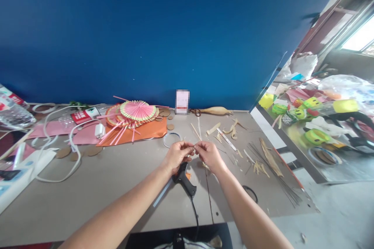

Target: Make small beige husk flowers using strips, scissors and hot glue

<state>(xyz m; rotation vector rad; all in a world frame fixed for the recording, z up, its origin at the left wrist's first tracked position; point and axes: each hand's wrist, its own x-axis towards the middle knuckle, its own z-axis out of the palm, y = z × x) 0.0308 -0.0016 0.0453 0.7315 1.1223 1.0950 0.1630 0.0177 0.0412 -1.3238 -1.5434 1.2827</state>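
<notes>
My left hand [178, 156] and my right hand [209, 155] meet over the middle of the table, fingertips pinched together. A thin pale strip [199, 127] sticks up from beside my right fingertips and seems to be held there. What the left fingers pinch is too small to make out. Just under my left hand lies a black hot glue gun [187, 185], its cord running toward the front edge. A bluish glue stick [162, 193] shows beside it. Beyond my left hand lies a silvery ring [172, 140].
Pink and green folded paper fans [138, 113] lie on orange paper [149, 132] at the left, near white cables and a power strip [26, 177]. Dried husk pieces [270, 157] and thin wires [274, 173] lie right. A blue panel [163, 39] stands behind.
</notes>
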